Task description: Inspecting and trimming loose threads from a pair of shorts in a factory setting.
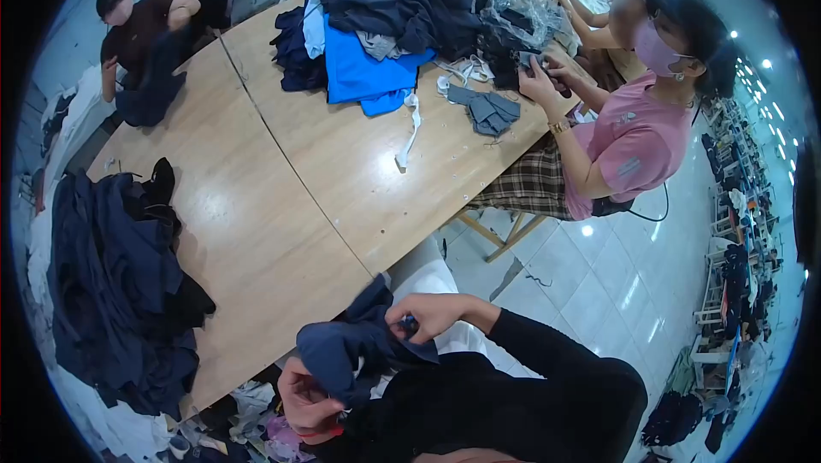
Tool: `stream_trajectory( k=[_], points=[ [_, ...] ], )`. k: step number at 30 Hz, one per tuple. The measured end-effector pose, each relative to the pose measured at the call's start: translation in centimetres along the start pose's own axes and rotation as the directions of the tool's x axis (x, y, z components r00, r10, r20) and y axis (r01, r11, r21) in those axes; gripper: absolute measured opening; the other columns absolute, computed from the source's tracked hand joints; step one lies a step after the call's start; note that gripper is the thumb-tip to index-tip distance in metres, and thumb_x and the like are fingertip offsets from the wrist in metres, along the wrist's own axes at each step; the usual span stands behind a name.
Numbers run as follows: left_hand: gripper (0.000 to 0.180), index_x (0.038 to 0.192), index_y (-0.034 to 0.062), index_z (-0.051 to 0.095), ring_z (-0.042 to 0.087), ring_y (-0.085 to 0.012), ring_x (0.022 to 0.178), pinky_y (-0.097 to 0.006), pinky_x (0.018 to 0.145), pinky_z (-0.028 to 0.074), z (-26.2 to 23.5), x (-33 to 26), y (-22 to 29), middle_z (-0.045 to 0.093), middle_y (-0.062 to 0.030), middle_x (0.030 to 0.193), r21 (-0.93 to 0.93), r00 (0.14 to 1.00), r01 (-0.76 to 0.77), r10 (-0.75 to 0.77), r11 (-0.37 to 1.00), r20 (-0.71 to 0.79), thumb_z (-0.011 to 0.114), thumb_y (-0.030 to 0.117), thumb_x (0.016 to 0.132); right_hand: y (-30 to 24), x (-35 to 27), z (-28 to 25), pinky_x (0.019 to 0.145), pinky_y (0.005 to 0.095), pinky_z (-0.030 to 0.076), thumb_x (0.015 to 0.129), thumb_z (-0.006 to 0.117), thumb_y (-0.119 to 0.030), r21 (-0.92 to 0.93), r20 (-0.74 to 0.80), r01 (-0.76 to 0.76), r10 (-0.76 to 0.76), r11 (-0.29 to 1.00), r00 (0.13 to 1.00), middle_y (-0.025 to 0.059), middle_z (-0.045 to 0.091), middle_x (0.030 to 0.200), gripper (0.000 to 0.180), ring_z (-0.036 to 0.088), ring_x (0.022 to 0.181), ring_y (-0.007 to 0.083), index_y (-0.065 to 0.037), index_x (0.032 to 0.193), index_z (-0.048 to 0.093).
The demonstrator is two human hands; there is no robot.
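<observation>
The left hand (pixel 304 400) and right hand (pixel 434 316) both grip a crumpled navy-blue fabric garment (pixel 338 356) at the pale wooden worktop (pixel 265 275)

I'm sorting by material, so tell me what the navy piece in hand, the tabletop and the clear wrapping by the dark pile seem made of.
Navy piece: matte cloth, judging by its soft folds; fibre unclear. Tabletop: smooth, slightly glossy wood or wood-look laminate, going by its tan colour and reflections. Clear wrapping: probably thin, shiny plastic film, since it looks see-through and crinkled.
</observation>
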State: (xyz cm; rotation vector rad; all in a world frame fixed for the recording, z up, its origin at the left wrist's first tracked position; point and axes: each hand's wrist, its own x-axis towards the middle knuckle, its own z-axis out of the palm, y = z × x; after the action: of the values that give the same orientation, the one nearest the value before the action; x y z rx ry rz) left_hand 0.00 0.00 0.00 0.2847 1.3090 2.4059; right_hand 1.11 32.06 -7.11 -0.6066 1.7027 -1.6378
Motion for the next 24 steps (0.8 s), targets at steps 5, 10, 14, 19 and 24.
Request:
stream_trajectory(
  k=[5,10,14,19,24],
  points=[
    [0.031,0.098,0.0011,0.062,0.070,-0.0174,0.098,-0.031,0.090,0.054,0.0,2.0,0.4,0.074,-0.0125,0.110,0.427,0.986,0.055,0.018,0.903,-0.165,0.077,-0.012,0.074,-1.5,-1.0,-1.6,0.061,0.0333,0.048,0.076,0.079,-0.008,-0.179,-0.838,-0.085,-0.106,0.980,0.535,0.0075,0.061,0.077,0.022,0.059,0.069,0.0156,-0.001,0.082,0.060],
    [0.020,0.088,0.0007,0.065,0.070,-0.0262,0.109,-0.033,0.094,0.052,0.5,3.4,0.8,0.073,-0.0197,0.121,0.849,0.892,-0.150,0.440,0.507,-0.105,0.063,-0.017,0.080,-7.1,-0.5,-3.1,0.060,0.0305,0.046,0.078,0.079,-0.004,-0.377,-0.926,-0.273,-0.360,0.885,0.110,0.0068,0.063,0.078,0.026,0.057,0.065,0.0150,-0.003,0.076,0.053],
    [0.025,0.104,-0.0002,0.065,0.063,-0.0249,0.120,-0.030,0.096,0.051,-0.4,4.0,-0.3,0.060,-0.0175,0.138,0.869,0.737,-0.157,0.641,0.470,-0.213,0.062,-0.020,0.088,-7.8,-0.3,-2.3,0.068,0.0319,0.055,0.080,0.076,-0.002,-0.499,-0.857,-0.264,-0.515,0.826,0.008,0.0167,0.074,0.092,0.022,0.073,0.077,0.0236,-0.003,0.080,0.054],
    [0.036,0.130,-0.0021,0.059,0.062,-0.0211,0.119,-0.029,0.098,0.050,-0.9,4.0,-0.3,0.061,-0.0143,0.132,0.906,0.593,0.015,0.726,0.423,-0.349,0.065,-0.014,0.097,-8.2,0.2,-0.9,0.074,0.0314,0.053,0.081,0.071,-0.001,-0.237,-0.949,-0.064,-0.217,0.970,0.228,0.0098,0.061,0.083,0.017,0.067,0.083,0.0166,-0.001,0.087,0.055],
    [0.029,0.134,-0.0017,0.058,0.059,-0.0168,0.116,-0.030,0.100,0.049,-3.1,3.6,-1.1,0.061,-0.0107,0.128,0.704,0.647,-0.007,0.540,0.710,-0.538,0.061,-0.004,0.105,-9.6,-0.1,-1.0,0.091,0.0308,0.050,0.077,0.069,0.004,0.023,-0.862,0.301,-0.134,0.953,0.490,0.0045,0.060,0.096,0.025,0.060,0.102,0.0130,-0.006,0.095,0.056]
  ],
)
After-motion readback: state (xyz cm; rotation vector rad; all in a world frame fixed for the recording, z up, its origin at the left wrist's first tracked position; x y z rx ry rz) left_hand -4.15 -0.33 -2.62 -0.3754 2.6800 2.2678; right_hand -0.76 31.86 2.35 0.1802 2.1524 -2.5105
